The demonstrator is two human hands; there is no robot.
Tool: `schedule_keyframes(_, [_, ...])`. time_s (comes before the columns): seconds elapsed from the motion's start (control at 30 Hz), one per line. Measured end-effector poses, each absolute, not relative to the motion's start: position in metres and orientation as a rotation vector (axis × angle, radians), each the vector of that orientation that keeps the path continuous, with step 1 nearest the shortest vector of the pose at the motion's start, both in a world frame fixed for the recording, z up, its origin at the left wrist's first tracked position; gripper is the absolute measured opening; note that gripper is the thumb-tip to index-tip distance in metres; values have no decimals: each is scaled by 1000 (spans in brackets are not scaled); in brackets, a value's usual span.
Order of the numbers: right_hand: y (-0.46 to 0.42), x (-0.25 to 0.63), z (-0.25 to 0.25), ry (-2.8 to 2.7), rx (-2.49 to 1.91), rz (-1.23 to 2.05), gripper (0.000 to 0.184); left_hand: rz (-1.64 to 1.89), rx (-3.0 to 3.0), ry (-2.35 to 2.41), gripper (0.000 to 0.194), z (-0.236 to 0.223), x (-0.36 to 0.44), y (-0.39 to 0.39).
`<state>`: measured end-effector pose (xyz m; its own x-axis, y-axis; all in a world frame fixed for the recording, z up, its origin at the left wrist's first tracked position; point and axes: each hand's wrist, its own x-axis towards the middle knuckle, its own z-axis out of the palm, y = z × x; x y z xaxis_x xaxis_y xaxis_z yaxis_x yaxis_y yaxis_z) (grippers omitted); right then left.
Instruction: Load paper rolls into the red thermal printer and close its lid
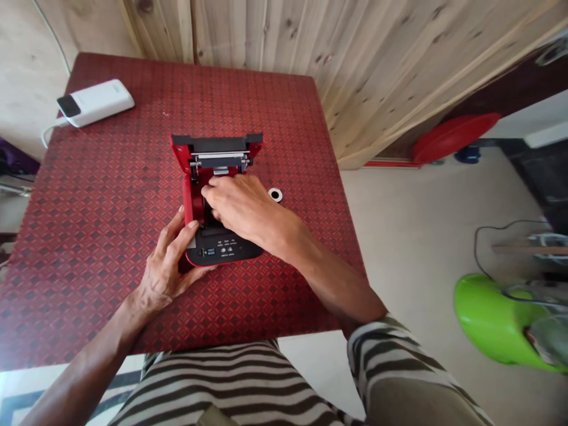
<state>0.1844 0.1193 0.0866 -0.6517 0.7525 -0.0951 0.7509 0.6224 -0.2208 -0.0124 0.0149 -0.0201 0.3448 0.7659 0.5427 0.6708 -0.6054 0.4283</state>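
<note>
A small red and black printer (222, 248) sits in the middle of the red patterned table (102, 195), its lid (217, 145) tipped open at the back. My left hand (166, 266) grips the printer's left front corner, thumb on its black top. My right hand (242, 207) reaches into the open compartment with fingers curled; whatever they press or hold is hidden. A small white ring with a dark centre (276, 194) lies on the table just right of my right hand.
A white power bank (95, 102) with a cable lies at the table's far left corner. Wooden wall panels stand behind. On the floor to the right are a red disc (452, 136) and a green fan base (492, 319).
</note>
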Motion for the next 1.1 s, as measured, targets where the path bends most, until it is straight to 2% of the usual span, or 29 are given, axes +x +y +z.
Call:
schedule_keyframes(0.17, [94,209,108,-2777,-1267,248,26,1076,2420,1329,96,-19,-14,13])
schedule_keyframes(0.33, [54,269,120,-2331,-1162,653,16,1077,2426,1330,98,-19,-17,15])
schedule_keyframes(0.47, [34,304,87,-2017,-1235,1034,18,1098,2428,1335,100,-20,-17,16])
schedule_keyframes(0.57, [28,303,42,-1814,-1332,1149,18,1110,2455,1333,98,-19,-16,17])
schedule_keyframes(0.73, [24,285,-1,-1796,-1299,1098,17,1152,2476,1333,101,-18,-14,19])
schedule_keyframes(0.93, [26,309,19,-1792,-1332,1211,33,1122,2449,1357,93,-17,-13,18])
schedule_keyframes(1.03, [43,325,23,-1711,-1417,1053,21,1123,2440,1355,94,-17,-12,18])
schedule_keyframes(1.1, [61,327,15,-1680,-1455,906,22,1111,2434,1363,94,-18,-12,19])
